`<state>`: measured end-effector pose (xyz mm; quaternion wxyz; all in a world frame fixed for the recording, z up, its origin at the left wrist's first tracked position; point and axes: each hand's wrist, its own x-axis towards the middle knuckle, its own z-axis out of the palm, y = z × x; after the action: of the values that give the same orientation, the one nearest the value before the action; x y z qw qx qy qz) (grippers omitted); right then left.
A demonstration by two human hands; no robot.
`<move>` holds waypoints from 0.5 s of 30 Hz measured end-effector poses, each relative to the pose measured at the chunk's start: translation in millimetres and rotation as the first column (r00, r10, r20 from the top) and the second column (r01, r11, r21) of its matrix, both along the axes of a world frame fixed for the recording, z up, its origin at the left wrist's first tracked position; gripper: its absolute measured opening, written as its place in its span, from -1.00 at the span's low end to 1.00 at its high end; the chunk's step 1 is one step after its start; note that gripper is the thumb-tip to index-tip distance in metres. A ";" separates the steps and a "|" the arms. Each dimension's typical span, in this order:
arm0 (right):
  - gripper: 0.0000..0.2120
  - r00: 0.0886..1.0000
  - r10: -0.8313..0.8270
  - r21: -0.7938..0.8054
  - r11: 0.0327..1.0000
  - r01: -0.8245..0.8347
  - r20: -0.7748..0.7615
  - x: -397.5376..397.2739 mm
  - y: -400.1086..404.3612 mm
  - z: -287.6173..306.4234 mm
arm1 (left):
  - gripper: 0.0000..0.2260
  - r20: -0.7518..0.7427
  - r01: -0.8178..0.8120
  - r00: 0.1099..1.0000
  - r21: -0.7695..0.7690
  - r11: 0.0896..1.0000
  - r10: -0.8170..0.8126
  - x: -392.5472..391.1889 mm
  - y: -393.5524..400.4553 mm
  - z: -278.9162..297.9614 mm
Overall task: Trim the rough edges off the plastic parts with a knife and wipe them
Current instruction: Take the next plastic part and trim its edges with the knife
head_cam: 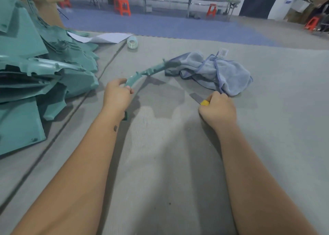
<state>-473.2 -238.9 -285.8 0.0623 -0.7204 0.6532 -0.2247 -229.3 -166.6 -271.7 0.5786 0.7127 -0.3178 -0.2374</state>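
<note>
My left hand (pixel 116 95) grips the near end of a long curved teal plastic part (pixel 146 72), held up off the grey mat with its far end reaching towards the cloth. My right hand (pixel 218 109) is curled round a yellow-handled knife (pixel 199 99); its grey blade sticks out to the upper left, apart from the part. A crumpled light blue cloth (pixel 220 73) lies on the mat beyond my right hand, touched or overlapped by the part's far tip.
A big heap of teal plastic parts (pixel 35 65) fills the left side. A roll of clear tape (pixel 132 42) and a white sheet (pixel 105 37) lie farther back. Beyond the mat (pixel 178 163) are a blue floor, orange stools and long benches.
</note>
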 end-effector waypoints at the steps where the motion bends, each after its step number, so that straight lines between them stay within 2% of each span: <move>1: -0.73 1.000 0.004 -0.002 1.000 -0.004 0.012 1.1 0.6 -0.3 | -0.71 -0.238 0.027 0.971 -0.039 0.999 -0.036 -4.1 -2.4 1.3; 2: -0.75 1.000 0.011 -0.004 1.000 -0.011 0.000 2.3 0.4 -0.8 | -0.75 -0.448 0.064 0.889 -0.070 0.995 -0.089 -8.7 -4.2 2.9; 3: -0.78 1.000 0.019 -0.003 1.000 -0.020 -0.021 3.3 -0.3 -1.5 | -0.79 -0.633 0.100 0.760 -0.112 0.989 -0.148 -12.6 -5.4 3.6; 4: -0.81 0.999 0.027 -0.007 1.000 -0.027 -0.024 5.2 -0.2 -1.0 | -0.79 -0.779 0.130 0.593 -0.155 0.979 -0.203 -15.6 -5.3 4.1; 5: -0.84 0.999 0.029 -0.016 0.999 -0.029 0.017 8.2 0.2 -0.5 | -0.77 -0.871 0.156 0.425 -0.196 0.968 -0.245 -17.6 -4.3 4.3; 6: -0.87 0.992 0.030 -0.020 0.999 -0.028 0.122 12.7 1.2 0.8 | -0.75 -0.916 0.172 0.290 -0.234 0.957 -0.276 -18.8 -3.6 4.3; 7: -0.89 0.956 0.034 -0.007 0.999 -0.033 0.290 19.2 2.6 2.8 | -0.73 -0.930 0.186 0.208 -0.267 0.946 -0.303 -19.9 -2.9 4.0; 9: -0.88 0.778 0.038 0.048 0.995 -0.087 0.627 36.4 4.1 8.2 | -0.71 -0.923 0.238 0.164 -0.306 0.922 -0.349 -22.8 -0.8 4.1; 10: -0.88 0.700 0.037 0.078 0.988 -0.132 0.713 45.9 4.7 11.1 | -0.72 -0.917 0.282 0.153 -0.317 0.905 -0.368 -25.6 0.4 4.4; 13: -0.89 0.562 0.013 0.159 0.953 -0.257 0.827 68.4 6.6 15.7 | -0.81 -0.919 0.388 0.135 -0.296 0.873 -0.371 -35.9 4.2 3.7; 15: -0.81 0.474 -0.027 0.193 0.932 -0.306 0.880 74.3 8.1 11.2 | -0.82 -0.903 0.417 0.224 -0.252 0.873 -0.367 -41.0 5.5 4.6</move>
<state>-398.9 -230.8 -274.6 0.5201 -0.5371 0.4959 -0.4417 -270.4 -161.0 -267.0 0.5585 0.3548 -0.0921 -0.7441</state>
